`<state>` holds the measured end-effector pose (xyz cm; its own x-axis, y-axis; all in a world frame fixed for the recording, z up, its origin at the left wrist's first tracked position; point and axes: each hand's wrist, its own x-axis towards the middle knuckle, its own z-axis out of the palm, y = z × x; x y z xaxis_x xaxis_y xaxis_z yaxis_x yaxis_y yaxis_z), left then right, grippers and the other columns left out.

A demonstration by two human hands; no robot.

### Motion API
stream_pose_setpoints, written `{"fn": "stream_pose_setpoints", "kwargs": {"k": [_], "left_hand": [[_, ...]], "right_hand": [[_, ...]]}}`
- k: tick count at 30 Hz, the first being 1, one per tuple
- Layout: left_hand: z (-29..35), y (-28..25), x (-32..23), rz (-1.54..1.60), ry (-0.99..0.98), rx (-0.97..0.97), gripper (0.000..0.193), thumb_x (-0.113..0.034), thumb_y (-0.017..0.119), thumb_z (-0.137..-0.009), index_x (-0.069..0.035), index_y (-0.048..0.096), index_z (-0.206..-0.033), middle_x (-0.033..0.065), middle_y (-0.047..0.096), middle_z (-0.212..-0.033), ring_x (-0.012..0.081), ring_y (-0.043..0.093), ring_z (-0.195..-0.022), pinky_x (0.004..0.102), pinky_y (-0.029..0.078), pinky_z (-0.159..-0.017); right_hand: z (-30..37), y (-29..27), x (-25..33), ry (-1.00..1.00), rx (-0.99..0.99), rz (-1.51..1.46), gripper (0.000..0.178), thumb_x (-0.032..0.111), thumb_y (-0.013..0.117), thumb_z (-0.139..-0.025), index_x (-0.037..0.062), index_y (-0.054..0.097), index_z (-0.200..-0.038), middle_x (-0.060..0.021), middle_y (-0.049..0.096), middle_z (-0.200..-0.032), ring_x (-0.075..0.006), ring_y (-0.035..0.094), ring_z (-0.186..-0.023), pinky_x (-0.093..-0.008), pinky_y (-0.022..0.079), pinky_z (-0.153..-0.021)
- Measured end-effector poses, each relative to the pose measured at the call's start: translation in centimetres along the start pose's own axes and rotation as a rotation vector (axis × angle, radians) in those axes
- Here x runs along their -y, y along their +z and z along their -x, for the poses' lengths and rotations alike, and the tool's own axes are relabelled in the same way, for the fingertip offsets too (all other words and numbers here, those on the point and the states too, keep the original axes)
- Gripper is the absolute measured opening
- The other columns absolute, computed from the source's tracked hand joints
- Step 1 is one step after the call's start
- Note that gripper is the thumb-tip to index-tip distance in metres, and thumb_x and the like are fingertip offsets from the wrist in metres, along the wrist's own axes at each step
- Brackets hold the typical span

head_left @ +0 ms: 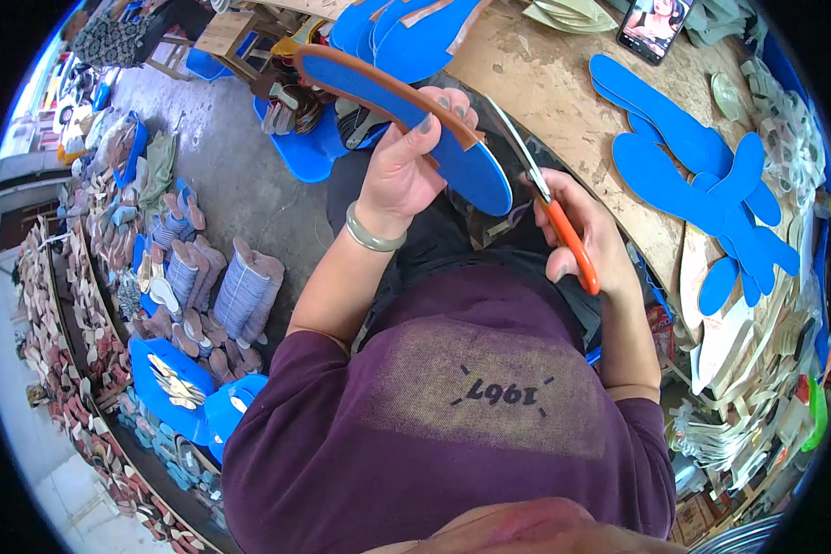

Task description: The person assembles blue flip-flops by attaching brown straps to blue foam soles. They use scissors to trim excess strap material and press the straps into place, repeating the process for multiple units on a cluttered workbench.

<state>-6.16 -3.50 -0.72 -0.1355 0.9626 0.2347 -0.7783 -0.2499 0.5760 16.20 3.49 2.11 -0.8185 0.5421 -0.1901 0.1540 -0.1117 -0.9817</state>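
Raised over my lap, a blue insole (pixel 475 180) has a brown strip (pixel 369 78) running along its edge, and the strip ends short of the rounded near end. My left hand (pixel 404 171) grips the insole by its middle, thumb on the near side and fingers behind. In my right hand (pixel 589 222) is a pair of scissors with orange handles (pixel 571 245). Their blades (pixel 521 140) point up and away, just right of the insole and apart from it. Whether the blades are spread is hard to make out.
On the wooden workbench (pixel 535 74) lie several blue insoles (pixel 665 175) at right, more blue pieces (pixel 402 37) at the far edge, and a phone (pixel 656 28). A blue bin (pixel 309 152) stands on the floor. Stacked shoe pieces (pixel 247 291) and pale scraps (pixel 729 425) flank me.
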Motion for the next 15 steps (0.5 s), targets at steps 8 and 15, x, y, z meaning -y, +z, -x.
{"fn": "stream_pose_setpoints", "kwargs": {"k": [8, 15], "left_hand": [[-0.5, 0.2, -0.5, -0.331, 0.074, 0.094, 0.016, -0.017, 0.068, -0.086, -0.012, 0.056, -0.095, 0.0019, 0.044, -0.096, 0.0149, 0.045, -0.094, 0.0345, 0.041, -0.093], [-0.1, 0.8, -0.6, -0.382, 0.075, 0.088, 0.015, -0.016, 0.068, -0.085, -0.011, 0.056, -0.093, 0.0023, 0.044, -0.095, 0.015, 0.046, -0.092, 0.034, 0.042, -0.09]], "right_hand": [[2.7, -1.2, 0.3, 0.127, 0.045, 0.018, 0.113, 0.076, 0.071, -0.03, 0.0052, 0.056, -0.117, 0.0049, 0.047, -0.078, -0.0043, 0.042, -0.066, -0.0183, 0.031, -0.056], [3.0, -1.4, -0.1, 0.074, 0.044, 0.053, 0.103, 0.071, 0.075, -0.037, 0.0056, 0.059, -0.115, 0.0056, 0.046, -0.074, -0.0048, 0.041, -0.067, -0.0202, 0.03, -0.057]]}}
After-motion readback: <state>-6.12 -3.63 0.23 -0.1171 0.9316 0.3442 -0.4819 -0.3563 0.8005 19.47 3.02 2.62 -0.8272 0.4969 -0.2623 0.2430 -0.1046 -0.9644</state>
